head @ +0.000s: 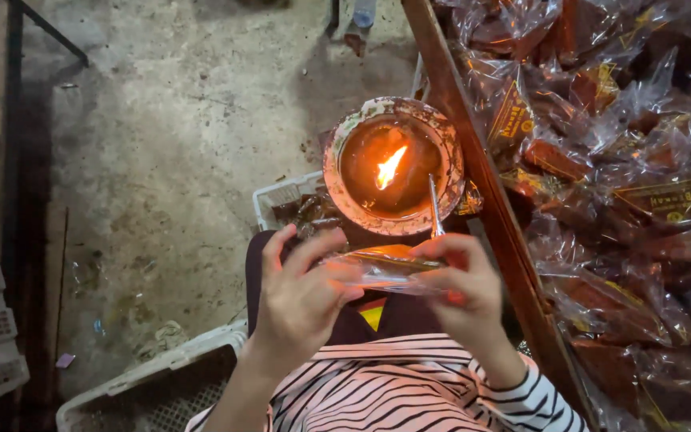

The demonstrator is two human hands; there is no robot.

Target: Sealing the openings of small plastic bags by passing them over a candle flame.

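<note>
Striped sleeves [409, 392] fill the lower centre; just above them our left hand [301, 292] and right hand [461, 284] pinch a clear plastic packet [381, 268] by its ends below the lamp [393, 164]. We judge it light, limp, slippery.

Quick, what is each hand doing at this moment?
Left hand: closed on the clear plastic packet.
Right hand: closed on the same packet, also holding a thin metal rod.

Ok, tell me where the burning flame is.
In the head view, the flame burns in the round rusty metal bowl, centre frame just above both hands, left of the slanted wooden board.
</note>
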